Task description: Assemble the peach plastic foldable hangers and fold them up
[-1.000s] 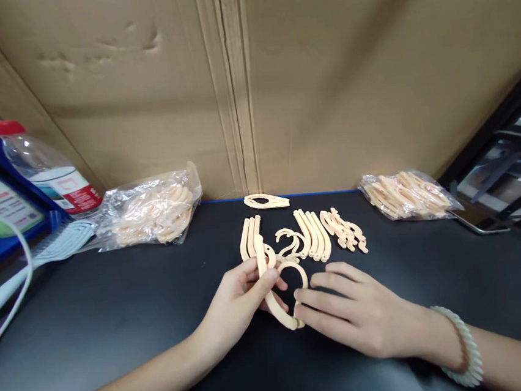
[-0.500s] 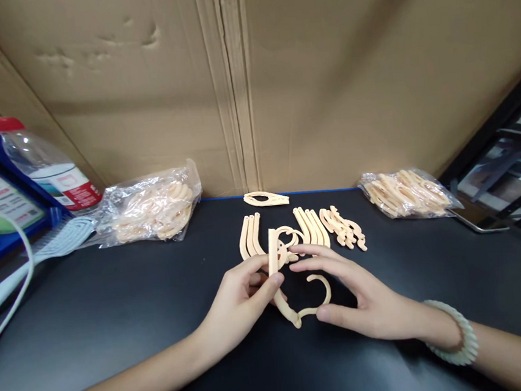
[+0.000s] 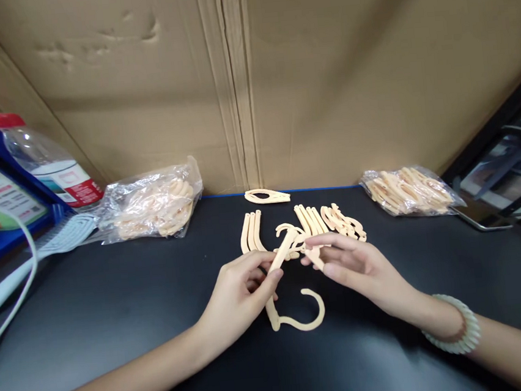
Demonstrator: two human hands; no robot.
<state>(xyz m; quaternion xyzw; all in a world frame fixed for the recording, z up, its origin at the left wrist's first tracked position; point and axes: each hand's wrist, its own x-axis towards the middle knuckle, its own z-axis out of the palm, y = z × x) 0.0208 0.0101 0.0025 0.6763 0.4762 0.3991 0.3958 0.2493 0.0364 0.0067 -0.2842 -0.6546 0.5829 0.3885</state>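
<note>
**Releasing the hook: arm and hook joined, held at left**

Left hand pinches 1 hanger arm between thumb and fingers, above the black mat; hook now hangs from the arm's lower end, touching the mat; right hand has let the hook go and moved up, fingertips pinching 1 curved piece beside the loose rows; 1 bag of parts and 1 bottle well apart; nothing between hands and rows.

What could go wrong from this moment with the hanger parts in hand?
The beige plastic hook joins only the lower tip of the beige plastic strip pinched in the left hand; it may pop loose. The right hand reaches among the loose beige curved pieces and could scatter that row.
</note>
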